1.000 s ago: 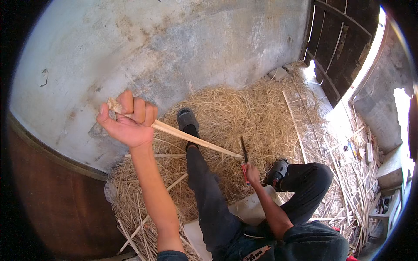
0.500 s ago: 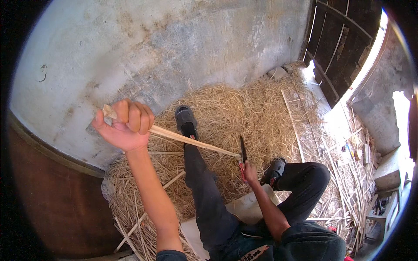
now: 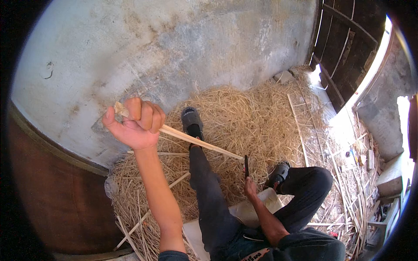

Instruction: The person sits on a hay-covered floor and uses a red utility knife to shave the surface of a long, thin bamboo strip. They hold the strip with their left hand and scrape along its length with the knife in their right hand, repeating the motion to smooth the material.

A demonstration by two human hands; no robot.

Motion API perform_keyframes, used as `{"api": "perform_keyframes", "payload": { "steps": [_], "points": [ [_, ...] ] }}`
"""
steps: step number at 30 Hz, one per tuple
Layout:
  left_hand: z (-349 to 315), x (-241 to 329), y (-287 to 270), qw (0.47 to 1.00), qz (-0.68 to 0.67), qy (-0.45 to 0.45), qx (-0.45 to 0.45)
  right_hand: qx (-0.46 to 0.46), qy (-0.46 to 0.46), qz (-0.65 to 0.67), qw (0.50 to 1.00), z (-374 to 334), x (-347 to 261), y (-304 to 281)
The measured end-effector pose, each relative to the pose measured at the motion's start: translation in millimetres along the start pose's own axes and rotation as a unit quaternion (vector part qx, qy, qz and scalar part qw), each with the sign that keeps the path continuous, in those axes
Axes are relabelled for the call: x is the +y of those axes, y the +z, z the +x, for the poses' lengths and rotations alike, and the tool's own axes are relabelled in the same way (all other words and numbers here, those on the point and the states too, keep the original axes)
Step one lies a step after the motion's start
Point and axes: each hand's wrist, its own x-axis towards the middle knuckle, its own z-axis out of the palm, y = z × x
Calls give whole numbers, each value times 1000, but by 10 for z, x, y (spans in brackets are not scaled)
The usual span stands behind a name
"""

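**Knife (image 3: 247,167) and right hand (image 3: 250,188) drawn back toward the body**

The left hand (image 3: 141,125) is closed in a fist around one end of the strip (image 3: 204,144) (a pale tip pokes out by the thumb). The strip slants down rightward across the left leg (image 3: 205,187), over straw (image 3: 237,108). Its far end is just beside the knife, gripped in the right hand.

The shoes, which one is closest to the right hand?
The right foot's dark shoe, just to the right of the right hand. The left foot's dark shoe is farther off, toward the pale wall.
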Motion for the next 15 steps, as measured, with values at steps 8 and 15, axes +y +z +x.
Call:
{"api": "perform_keyframes", "payload": {
  "steps": [8,15],
  "points": [
    [-117,45,-114,1000,19,7,22,30,-81,341,936,198,-1664,-810],
    [42,-92,-23,1000,-25,-8,13,-12,9,-14,1000,194,75,-112]
  ]
}}
